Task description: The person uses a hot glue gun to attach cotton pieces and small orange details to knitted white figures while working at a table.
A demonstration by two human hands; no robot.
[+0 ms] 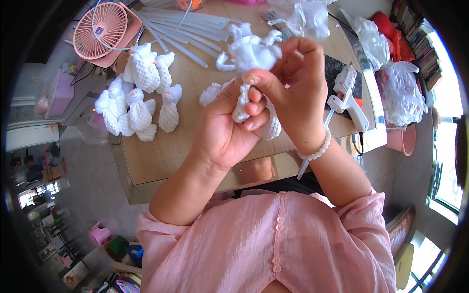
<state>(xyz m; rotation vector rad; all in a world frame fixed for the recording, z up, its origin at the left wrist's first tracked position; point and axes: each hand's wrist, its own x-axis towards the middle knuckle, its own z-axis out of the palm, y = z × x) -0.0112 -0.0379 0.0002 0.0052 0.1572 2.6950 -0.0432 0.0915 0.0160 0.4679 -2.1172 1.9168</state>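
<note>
My left hand (230,126) grips a small white crocheted piece (242,105), with the fingers curled around it from behind. At the upper end of that piece, the thumb of my right hand (301,78) presses in; its forefinger is partly hidden. White fluffy stuffing (254,55) shows just beyond the fingertips, and I cannot tell whether it touches them. A second white crocheted body (272,124) lies on the table below my right hand. To the left, several white crocheted snowmen (139,110) with orange noses stand or lean in a group.
A white glue gun (344,95) rests on a dark board (331,69) at the right. Translucent glue sticks (187,29) lie at the back, beside a pink fan (100,31). Plastic bags (401,91) are beyond the right edge of the wooden table (154,161).
</note>
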